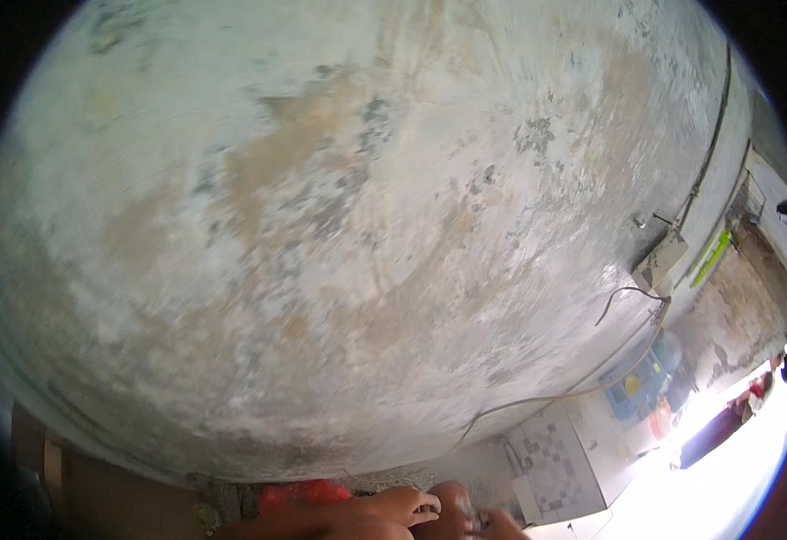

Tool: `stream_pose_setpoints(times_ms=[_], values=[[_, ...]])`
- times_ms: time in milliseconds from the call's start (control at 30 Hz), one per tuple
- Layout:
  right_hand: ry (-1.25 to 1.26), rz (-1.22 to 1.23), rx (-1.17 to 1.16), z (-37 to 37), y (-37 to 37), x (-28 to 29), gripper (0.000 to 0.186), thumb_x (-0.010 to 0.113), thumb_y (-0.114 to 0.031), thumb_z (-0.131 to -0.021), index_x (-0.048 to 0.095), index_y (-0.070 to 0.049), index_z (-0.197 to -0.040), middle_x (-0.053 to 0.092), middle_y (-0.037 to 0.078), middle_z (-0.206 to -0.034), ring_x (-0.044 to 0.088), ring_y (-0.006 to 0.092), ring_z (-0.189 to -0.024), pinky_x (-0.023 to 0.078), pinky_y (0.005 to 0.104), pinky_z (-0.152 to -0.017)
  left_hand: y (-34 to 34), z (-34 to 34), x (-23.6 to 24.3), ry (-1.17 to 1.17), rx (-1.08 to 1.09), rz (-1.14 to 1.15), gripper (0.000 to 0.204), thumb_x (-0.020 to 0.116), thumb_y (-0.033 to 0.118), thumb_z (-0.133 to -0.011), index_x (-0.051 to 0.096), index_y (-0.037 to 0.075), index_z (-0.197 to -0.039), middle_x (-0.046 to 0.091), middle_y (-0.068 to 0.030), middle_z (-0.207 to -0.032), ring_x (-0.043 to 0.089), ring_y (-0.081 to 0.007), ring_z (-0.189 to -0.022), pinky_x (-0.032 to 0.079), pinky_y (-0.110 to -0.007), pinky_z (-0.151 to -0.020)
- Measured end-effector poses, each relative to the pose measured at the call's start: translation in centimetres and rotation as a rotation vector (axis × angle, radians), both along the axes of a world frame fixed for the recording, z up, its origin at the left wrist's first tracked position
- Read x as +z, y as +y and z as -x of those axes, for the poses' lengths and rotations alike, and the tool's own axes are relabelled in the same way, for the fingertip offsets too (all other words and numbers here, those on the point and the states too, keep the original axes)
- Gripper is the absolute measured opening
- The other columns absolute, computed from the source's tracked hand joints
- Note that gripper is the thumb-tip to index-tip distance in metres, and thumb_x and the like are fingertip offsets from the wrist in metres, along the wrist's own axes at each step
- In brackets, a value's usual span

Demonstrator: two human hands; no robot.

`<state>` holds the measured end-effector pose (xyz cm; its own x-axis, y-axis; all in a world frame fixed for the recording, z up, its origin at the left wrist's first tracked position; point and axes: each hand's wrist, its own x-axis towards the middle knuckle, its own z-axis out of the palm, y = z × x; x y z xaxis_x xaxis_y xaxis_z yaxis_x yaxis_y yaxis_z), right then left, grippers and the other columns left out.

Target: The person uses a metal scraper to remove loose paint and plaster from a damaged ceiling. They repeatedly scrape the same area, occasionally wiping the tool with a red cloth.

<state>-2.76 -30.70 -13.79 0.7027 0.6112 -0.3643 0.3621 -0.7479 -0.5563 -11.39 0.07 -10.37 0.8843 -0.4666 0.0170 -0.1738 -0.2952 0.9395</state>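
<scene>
My left hand (pixel 410 506) is low in the head view, fingers curled beside a bent knee (pixel 450 498); whether anything is inside them is hidden. Just right of that knee, my right hand (pixel 494 525) is blurred and partly cut off by the lower edge, so I cannot make out its fingers or what they hold. A red plastic bag (pixel 299 495) lies behind my left forearm.
A stained, peeling wall (pixel 339 225) fills most of the view, with a box (pixel 659 265) and cables at right. A tiled step or slab (pixel 547 459), blue plastic containers (pixel 637 378) and a bright opening lie at lower right; a brown surface (pixel 128 490) at lower left.
</scene>
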Motion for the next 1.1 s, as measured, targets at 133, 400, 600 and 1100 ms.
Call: stream_pose_setpoints(times_ms=[133, 400, 600, 1100], values=[[0.087, 0.103, -0.251, 9.8, -4.6, 1.4, 0.047, 0.083, -0.04, -0.081, 0.069, -0.003, -0.107, 0.07, 0.022, -0.105, 0.067, 0.0385, -0.099, 0.053, 0.0477, -0.08, 2.8, -4.6, 1.9, -0.028, 0.057, 0.039, 0.031, 0.057, 0.033, -0.101, 0.067, 0.006, -0.111, 0.071, -0.0173, -0.091, 0.068, -0.0348, -0.085, 0.051, -0.044, -0.078], [-0.297, 0.067, -0.631, 3.7, -1.3, 1.6, 0.032, 0.079, -0.027, -0.079, 0.07, 0.002, -0.088, 0.071, 0.02, -0.08, 0.071, 0.0362, -0.077, 0.054, 0.0428, -0.069, 3.3, -11.7, 16.5, 0.049, -0.115, 0.038, 0.034, 0.059, 0.029, -0.104, 0.066, 0.003, -0.125, 0.076, -0.0113, -0.101, 0.072, -0.018, -0.095, 0.055, -0.034, -0.084], [0.121, -0.254, -0.596, 3.0, -4.1, 14.2, 0.036, 0.094, -0.02, -0.071, 0.07, -0.003, -0.092, 0.061, -0.004, -0.077, 0.054, 0.0047, -0.07, 0.048, 0.0254, -0.064, 2.8, -12.7, 21.6, -0.03, -0.084, 0.184, 0.027, 0.059, 0.019, -0.104, 0.067, 0.0, -0.121, 0.075, -0.0091, -0.098, 0.07, -0.0146, -0.094, 0.055, -0.03, -0.083], [0.288, -1.305, 0.077, -8.9, 11.2, 32.4, 0.023, 0.056, -0.016, -0.104, 0.064, 0.005, -0.107, 0.061, 0.003, -0.077, 0.051, 0.007, -0.064, 0.04, 0.0222, -0.056, 0.8, -11.6, 26.2, -0.126, 0.259, 0.106, 0.023, 0.057, 0.019, -0.103, 0.065, 0.001, -0.115, 0.07, -0.006, -0.091, 0.067, -0.0119, -0.09, 0.053, -0.031, -0.079]])
